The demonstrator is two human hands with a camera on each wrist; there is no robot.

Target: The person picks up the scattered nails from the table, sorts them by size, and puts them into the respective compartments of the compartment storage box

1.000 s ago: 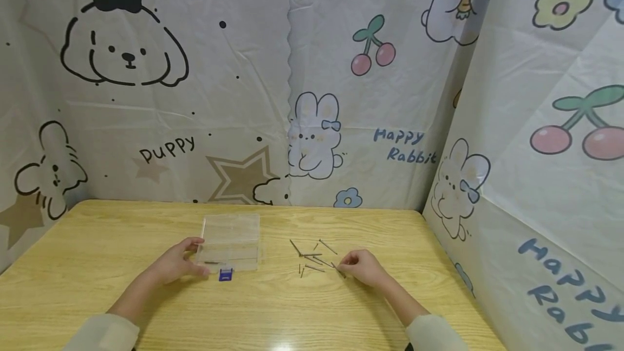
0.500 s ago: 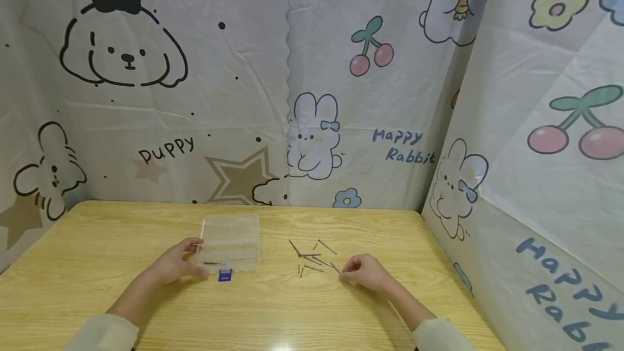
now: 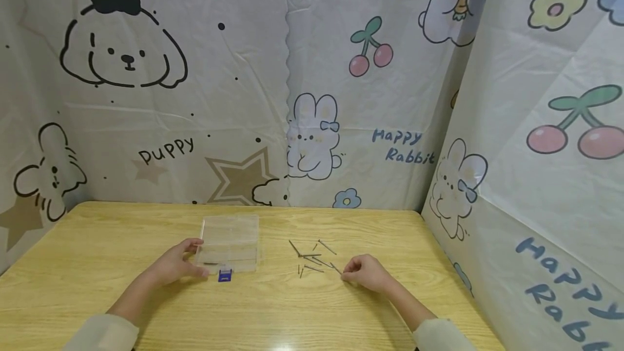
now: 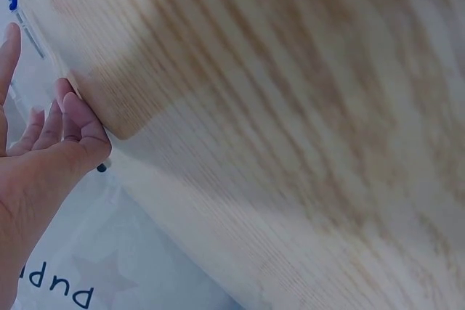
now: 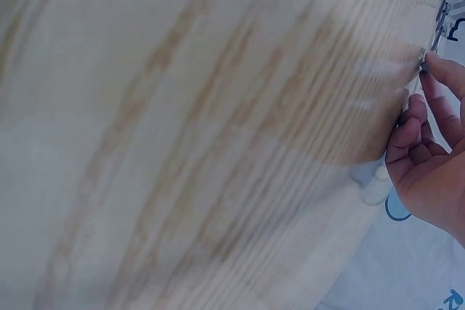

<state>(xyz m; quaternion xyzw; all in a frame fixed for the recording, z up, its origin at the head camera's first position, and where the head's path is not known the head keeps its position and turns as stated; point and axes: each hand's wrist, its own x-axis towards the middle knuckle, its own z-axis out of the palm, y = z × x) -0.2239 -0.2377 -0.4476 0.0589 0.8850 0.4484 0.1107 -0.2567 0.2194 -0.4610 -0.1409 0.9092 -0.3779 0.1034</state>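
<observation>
A clear plastic box [image 3: 231, 237] with a blue latch [image 3: 225, 275] at its front lies on the left part of the table. My left hand [image 3: 171, 264] holds the box by its left side, thumb near the front corner and fingers at the side wall. One thin nail [image 3: 211, 263] lies inside, along the front. On the right, my right hand [image 3: 366, 272] pinches the near end of a grey nail [image 3: 335, 267] between thumb and forefinger; the right wrist view shows these fingertips [image 5: 430, 59] meeting at its end. Several loose nails [image 3: 310, 255] of different lengths lie left of that hand.
The wood-grain table [image 3: 273, 313] ends at a printed cloth backdrop [image 3: 234, 96] behind. Another cloth panel [image 3: 531, 188] stands along the right side. Bare tabletop lies between the box and the loose nails.
My right hand has shifted slightly toward me and to the right, with the nail's near end at its fingertips. My left hand and the box have stayed in place.
</observation>
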